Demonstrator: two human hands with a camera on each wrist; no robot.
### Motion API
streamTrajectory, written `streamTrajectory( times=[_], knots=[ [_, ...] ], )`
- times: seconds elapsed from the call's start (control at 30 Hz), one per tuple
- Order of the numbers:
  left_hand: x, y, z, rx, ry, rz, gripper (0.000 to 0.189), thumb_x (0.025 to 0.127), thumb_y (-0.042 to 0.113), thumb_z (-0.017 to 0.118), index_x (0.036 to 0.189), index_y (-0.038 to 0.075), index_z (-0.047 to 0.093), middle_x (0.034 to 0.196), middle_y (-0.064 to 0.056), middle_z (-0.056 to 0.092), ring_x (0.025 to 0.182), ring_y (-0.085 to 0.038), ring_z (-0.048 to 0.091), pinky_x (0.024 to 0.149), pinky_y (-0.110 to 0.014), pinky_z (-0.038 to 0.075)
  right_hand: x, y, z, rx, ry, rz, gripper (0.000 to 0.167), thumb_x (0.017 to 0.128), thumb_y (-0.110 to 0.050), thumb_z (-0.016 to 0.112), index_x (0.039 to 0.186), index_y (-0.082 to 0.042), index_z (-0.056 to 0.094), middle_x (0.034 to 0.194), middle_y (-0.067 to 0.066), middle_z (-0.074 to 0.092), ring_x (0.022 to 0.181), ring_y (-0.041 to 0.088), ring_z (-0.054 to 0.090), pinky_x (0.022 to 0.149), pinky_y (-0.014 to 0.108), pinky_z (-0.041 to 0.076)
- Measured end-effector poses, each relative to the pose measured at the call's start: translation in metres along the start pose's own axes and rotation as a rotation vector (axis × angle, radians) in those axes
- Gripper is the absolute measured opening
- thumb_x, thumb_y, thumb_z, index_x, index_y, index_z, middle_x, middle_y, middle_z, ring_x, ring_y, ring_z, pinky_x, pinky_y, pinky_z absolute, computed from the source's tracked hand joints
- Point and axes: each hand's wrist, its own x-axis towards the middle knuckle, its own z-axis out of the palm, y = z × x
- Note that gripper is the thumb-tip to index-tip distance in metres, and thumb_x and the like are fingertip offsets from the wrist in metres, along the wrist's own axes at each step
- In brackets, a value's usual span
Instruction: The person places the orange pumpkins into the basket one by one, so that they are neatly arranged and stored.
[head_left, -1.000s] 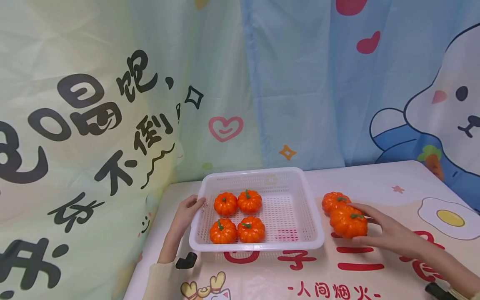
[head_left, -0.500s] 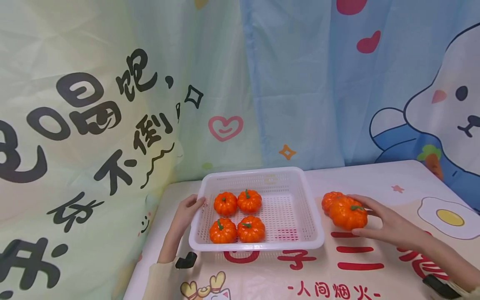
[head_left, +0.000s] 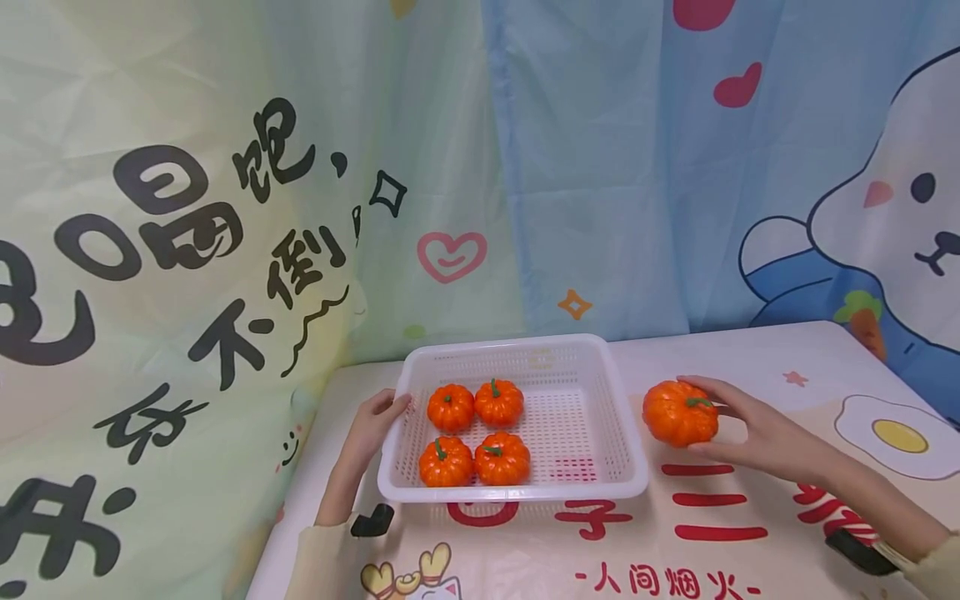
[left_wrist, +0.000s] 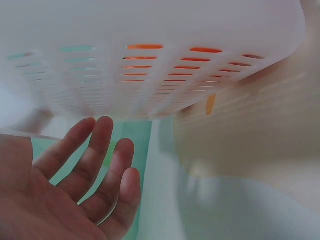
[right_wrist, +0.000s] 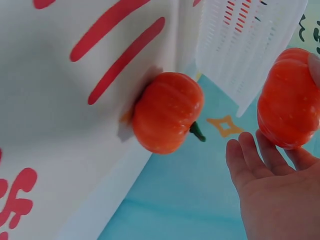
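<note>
A white plastic basket (head_left: pixel 517 495) stands on the table with several small orange toy pumpkins (head_left: pixel 502 459) grouped in its left half. My left hand (head_left: pixel 375 427) holds the basket's left rim, fingertips at the outer wall (left_wrist: pixel 165 20) in the left wrist view. To the right of the basket, my right hand (head_left: pixel 761 437) grips another toy pumpkin (head_left: pixel 677 414) between thumb and fingers, raised off the table. In the right wrist view a second loose pumpkin (right_wrist: pixel 167 112) with a green stem rests on the table; the held one hides it in the head view.
A printed cloth (head_left: pixel 667 542) with red characters and a fried-egg picture (head_left: pixel 900 437) covers the table. Pale green and blue curtains (head_left: pixel 585 192) hang close behind and along the left side.
My right hand has lifted the toy pumpkin and carried it slightly left and back, so it now covers the one behind in the head view. My left hand stays on the basket.
</note>
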Motion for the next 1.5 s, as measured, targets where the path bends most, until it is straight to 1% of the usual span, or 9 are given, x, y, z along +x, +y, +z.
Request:
streamTrajectory(
  times=[0.07, 0.1, 0.33, 0.47, 0.57, 0.83, 1.13, 1.33, 1.5],
  knots=[
    [-0.005, 0.009, -0.001, 0.001, -0.014, -0.008, 0.033, 0.102, 0.026, 0.058, 0.12, -0.001, 0.065, 0.11, -0.021, 0.069, 0.081, -0.015, 0.067, 0.073, -0.028, 0.06, 0.002, -0.002, 0.0, -0.004, -0.002, -0.003, 0.093, 0.085, -0.037, 0.079, 0.159, -0.019, 0.025, 0.158, 0.023, 0.033, 0.132, 0.05, 0.041, 0.084, 0.07, 0.052],
    [-0.005, 0.008, -0.001, 0.001, -0.014, -0.006, 0.033, 0.102, 0.026, 0.058, 0.121, -0.002, 0.065, 0.11, -0.021, 0.069, 0.08, -0.014, 0.067, 0.073, -0.028, 0.06, 0.003, -0.003, 0.001, -0.001, -0.003, -0.006, 0.093, 0.085, -0.037, 0.079, 0.159, -0.019, 0.025, 0.158, 0.022, 0.032, 0.133, 0.05, 0.041, 0.084, 0.07, 0.052],
    [0.014, -0.021, 0.002, 0.001, 0.019, 0.002, 0.037, 0.101, 0.034, 0.059, 0.12, 0.002, 0.066, 0.11, -0.02, 0.07, 0.08, -0.013, 0.066, 0.072, -0.029, 0.061, 0.013, -0.014, 0.0, 0.007, -0.003, -0.041, 0.092, 0.084, -0.038, 0.079, 0.157, -0.018, 0.028, 0.156, 0.02, 0.036, 0.133, 0.048, 0.04, 0.088, 0.072, 0.05],
    [0.017, -0.028, 0.003, 0.009, 0.034, 0.016, 0.038, 0.1, 0.039, 0.06, 0.118, 0.005, 0.067, 0.108, -0.016, 0.07, 0.081, -0.013, 0.067, 0.072, -0.029, 0.061, 0.021, -0.023, -0.002, -0.004, -0.006, -0.049, 0.091, 0.084, -0.04, 0.079, 0.157, -0.018, 0.028, 0.156, 0.019, 0.036, 0.134, 0.047, 0.04, 0.088, 0.069, 0.051],
    [0.017, -0.029, 0.003, 0.006, 0.038, 0.028, 0.038, 0.1, 0.039, 0.061, 0.117, 0.006, 0.068, 0.107, -0.015, 0.07, 0.081, -0.015, 0.068, 0.071, -0.03, 0.061, 0.029, -0.029, -0.003, 0.006, -0.018, -0.071, 0.09, 0.085, -0.038, 0.079, 0.156, -0.018, 0.029, 0.154, 0.019, 0.038, 0.133, 0.046, 0.041, 0.089, 0.067, 0.052],
    [0.016, -0.028, 0.003, -0.003, 0.036, 0.019, 0.034, 0.099, 0.038, 0.062, 0.116, 0.009, 0.069, 0.107, -0.014, 0.07, 0.081, -0.017, 0.068, 0.073, -0.031, 0.061, 0.051, -0.045, -0.003, 0.042, -0.059, -0.146, 0.085, 0.085, -0.034, 0.08, 0.155, -0.02, 0.033, 0.151, 0.015, 0.042, 0.133, 0.041, 0.043, 0.089, 0.057, 0.057],
    [0.015, -0.028, 0.003, -0.002, 0.037, 0.035, 0.037, 0.1, 0.038, 0.061, 0.116, 0.007, 0.068, 0.107, -0.016, 0.07, 0.081, -0.016, 0.068, 0.071, -0.029, 0.061, 0.075, -0.07, -0.003, -0.059, -0.085, -0.155, 0.088, 0.083, -0.043, 0.079, 0.154, -0.017, 0.035, 0.148, 0.015, 0.047, 0.132, 0.038, 0.047, 0.093, 0.065, 0.052],
    [0.016, -0.029, 0.004, 0.0, 0.04, 0.038, 0.036, 0.099, 0.039, 0.061, 0.116, 0.008, 0.068, 0.107, -0.015, 0.07, 0.081, -0.016, 0.068, 0.071, -0.029, 0.061, 0.087, -0.082, -0.006, -0.065, -0.102, -0.144, 0.089, 0.083, -0.046, 0.078, 0.155, -0.019, 0.033, 0.15, 0.014, 0.045, 0.134, 0.039, 0.045, 0.096, 0.07, 0.047],
    [0.017, -0.027, 0.003, 0.002, 0.041, 0.025, 0.036, 0.1, 0.038, 0.061, 0.116, 0.007, 0.068, 0.108, -0.016, 0.07, 0.08, -0.015, 0.067, 0.072, -0.029, 0.061, 0.098, -0.091, -0.006, -0.078, -0.124, -0.127, 0.09, 0.084, -0.046, 0.078, 0.155, -0.015, 0.032, 0.15, 0.016, 0.045, 0.135, 0.04, 0.044, 0.099, 0.069, 0.046]
  ],
)
